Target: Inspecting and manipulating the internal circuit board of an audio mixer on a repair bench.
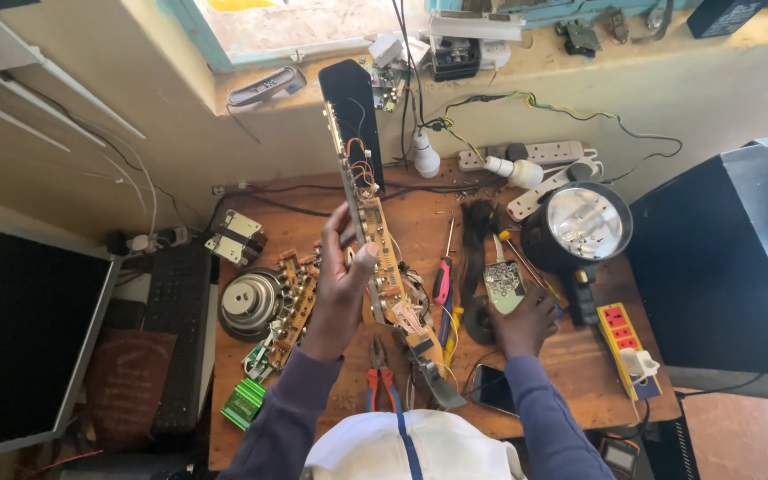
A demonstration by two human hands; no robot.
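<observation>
Presently, at the far left, a dark monitor stands beside a black keyboard that lies along the edge of the wooden counter. Next on the counter sit a small transformer, a loose speaker cone and a brown circuit board, with a green component near the front edge.

The left hand is raised over the counter and clamped around a long, narrow circuit board; the fingers wrap its left edge and the thumb presses on its face. The board is held tilted, its black upper end pointing toward the wall ledge and its lower end near the person's chest, with red and orange wires at mid-length.

Below the board, red-handled pliers lie on the counter, and a red-handled screwdriver lies just right of the board.

The right hand rests on the counter, fingers curled on a small green board; how firm the grip is cannot be told. A phone lies near the right wrist.

Further right stand a large black torch with a round reflector and an orange power strip. A white power strip lies against the wall.
</observation>
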